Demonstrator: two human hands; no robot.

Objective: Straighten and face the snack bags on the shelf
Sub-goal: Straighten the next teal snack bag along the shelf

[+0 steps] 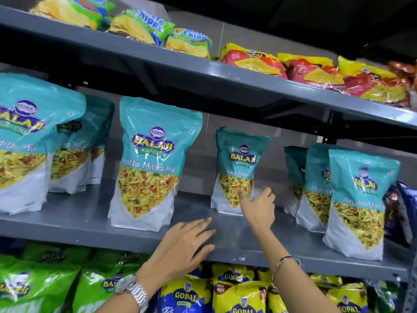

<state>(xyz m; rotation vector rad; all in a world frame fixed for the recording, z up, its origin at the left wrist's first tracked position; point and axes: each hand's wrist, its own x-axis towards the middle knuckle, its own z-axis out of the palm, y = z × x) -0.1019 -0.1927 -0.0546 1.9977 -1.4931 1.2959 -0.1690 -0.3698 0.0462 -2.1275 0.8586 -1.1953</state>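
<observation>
Teal and white Balaji snack bags stand upright on the grey middle shelf. One large bag stands near the front, left of centre. A smaller-looking bag stands further back at the centre. My right hand reaches to that back bag, fingers apart, with the thumb and fingertips touching its lower front. My left hand hovers open over the shelf's front edge, holding nothing. More teal bags stand in a row at the right and in a cluster at the left.
The upper shelf carries green chips bags and red-yellow bags lying flat. Below, green Balaji bags and blue-yellow Gopal bags fill the lower shelf. A dark blue bag stands at the far right.
</observation>
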